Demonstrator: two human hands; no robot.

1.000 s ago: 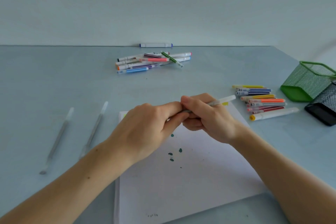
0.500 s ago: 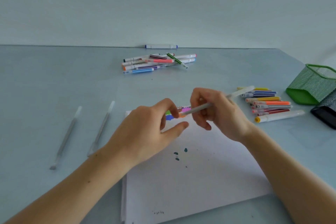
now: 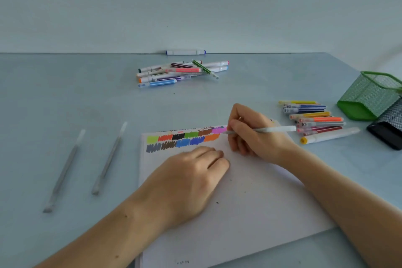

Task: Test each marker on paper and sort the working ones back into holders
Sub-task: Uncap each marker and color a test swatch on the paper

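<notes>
- We find the right hand (image 3: 256,137) pinching a pale marker (image 3: 272,130) between thumb and curled fingers, in a writing grip near its tip end.
- The marker lies nearly level; its tip points left and meets the paper (image 3: 250,202) at the right end of the colour swatches (image 3: 187,139), just beside the pink patch. Its long barrel runs out to the right past the grip.
- The left hand (image 3: 191,180) rests palm down on the paper, just below the swatches; its fingers look loosely bent. We cannot tell whether it holds anything beneath it.
- The swatches form 2 rows along the paper's far edge.
- A group of markers (image 3: 315,119) lies on the table (image 3: 65,98) to the right of the writing hand, near but not touching it.
- A second pile of markers (image 3: 180,72) lies further back at centre, well apart from both hands.
- 1 white marker with blue ends (image 3: 185,52) lies alone at the table's far edge by the wall.
- 2 grey pens (image 3: 84,165) lie left of the paper, roughly parallel.
- A green mesh holder (image 3: 369,95) and a black mesh holder (image 3: 389,128) lie tipped at the right edge, touching each other.
</notes>
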